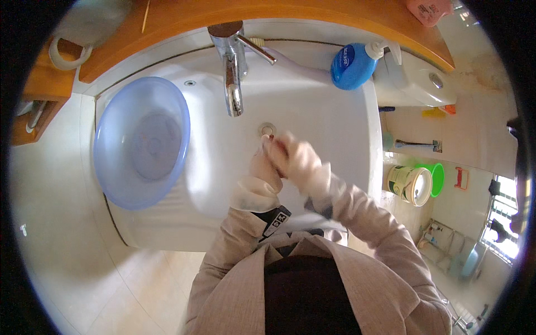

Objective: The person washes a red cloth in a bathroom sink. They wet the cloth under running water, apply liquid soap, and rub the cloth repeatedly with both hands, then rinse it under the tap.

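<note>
Both my hands wear thin whitish gloves and meet over the white sink (pixel 335 128), just in front of the drain (pixel 267 129). My left hand (pixel 261 167) and my right hand (pixel 300 159) press against each other, blurred by motion. A small reddish patch (pixel 279 149) shows between the fingers; what it is cannot be made out. The chrome tap (pixel 233 72) stands just behind the hands, with its spout toward them.
A translucent blue plastic basin (pixel 139 142) rests on the sink's left side. A blue pump bottle (pixel 352 66) and a pale toothbrush (pixel 296 62) lie on the back rim. A white toilet tank (pixel 413 81) and a white pail (pixel 410 184) in front of a green one are at the right.
</note>
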Demonstrator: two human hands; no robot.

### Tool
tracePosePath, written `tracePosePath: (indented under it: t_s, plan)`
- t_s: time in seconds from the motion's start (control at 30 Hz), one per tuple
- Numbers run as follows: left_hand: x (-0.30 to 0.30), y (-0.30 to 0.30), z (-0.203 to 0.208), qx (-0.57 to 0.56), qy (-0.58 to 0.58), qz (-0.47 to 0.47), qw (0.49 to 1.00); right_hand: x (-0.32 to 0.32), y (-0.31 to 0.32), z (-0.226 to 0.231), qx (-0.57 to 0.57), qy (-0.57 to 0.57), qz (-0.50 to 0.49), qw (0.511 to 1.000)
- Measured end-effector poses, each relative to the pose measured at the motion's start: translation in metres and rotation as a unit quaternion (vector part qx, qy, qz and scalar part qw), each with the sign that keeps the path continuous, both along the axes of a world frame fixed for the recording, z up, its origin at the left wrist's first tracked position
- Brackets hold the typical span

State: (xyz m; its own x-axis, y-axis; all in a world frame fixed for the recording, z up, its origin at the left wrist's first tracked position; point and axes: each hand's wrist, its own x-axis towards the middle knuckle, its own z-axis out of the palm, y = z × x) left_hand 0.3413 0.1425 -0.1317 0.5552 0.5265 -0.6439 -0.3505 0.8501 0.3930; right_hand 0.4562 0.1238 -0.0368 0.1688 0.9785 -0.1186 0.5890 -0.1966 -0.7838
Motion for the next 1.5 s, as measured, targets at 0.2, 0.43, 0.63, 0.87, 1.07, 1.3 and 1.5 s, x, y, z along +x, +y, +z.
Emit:
tracePosePath:
  t_s: [0.2,0.43,0.63,0.87,1.07,1.3,1.5]
  plan:
    - [0.007,0.01,0.028,0.168,0.219,0.027,0.961,-0.011,0.007,0.002,-0.102,0.091,-0.083,0.987]
    - [0.009,0.006,0.061,0.1,0.236,-0.1,0.961,0.011,0.012,-0.021,-0.124,0.018,-0.099,0.987]
    - [-0.01,0.024,0.048,0.131,0.163,-0.136,0.968,0.059,-0.008,-0.076,-0.223,0.305,0.023,0.926]
    - [-0.027,0.022,0.022,0.111,0.041,0.011,0.993,0.064,0.015,-0.052,-0.036,0.297,-0.073,0.951]
    - [-0.008,0.013,0.014,-0.036,-0.004,0.025,0.999,-0.006,-0.007,0.011,-0.107,-0.014,0.007,0.994]
    - [-0.003,0.009,0.007,0.65,0.399,-0.072,0.642,-0.009,0.014,-0.009,-0.06,-0.004,-0.112,0.992]
    - [-0.015,0.017,0.014,0.393,0.331,-0.283,0.81,-0.012,0.012,-0.002,-0.176,0.087,-0.104,0.975]
